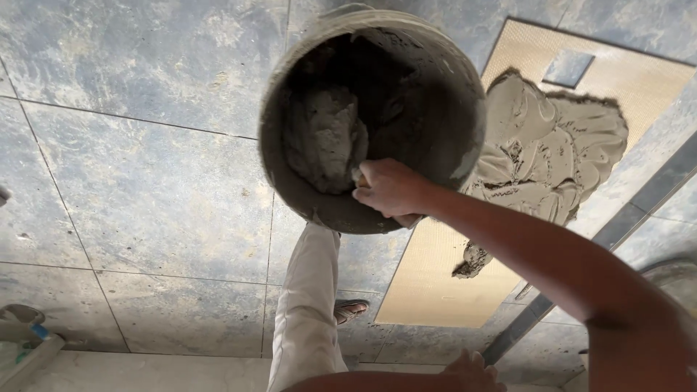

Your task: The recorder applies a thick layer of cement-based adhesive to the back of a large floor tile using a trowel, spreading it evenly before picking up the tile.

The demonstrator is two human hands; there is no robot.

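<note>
- A round grey bucket (377,43), caked with mortar, is filling the upper middle of the frame, its mouth facing the camera.
- A lump of wet grey mortar (324,138) is clinging to the left inside wall of the bucket.
- The right hand (390,189) is reaching in over the lower rim of the bucket, fingers curled tightly around a small pale handle; the tool itself is too hidden to name.
- The left hand (472,369) is showing only in part at the bottom edge, right of centre; whether it is spread or gripping anything cannot be told.
- A tan tile (428,283) is lying face down on the floor at the right of the frame, with a spread of mortar (552,145) covering its upper part.
- A trouser leg (308,312) and a sandalled foot (350,311) are standing on the blue-grey floor tiles (145,181) at lower centre, just left of the tan tile.
</note>
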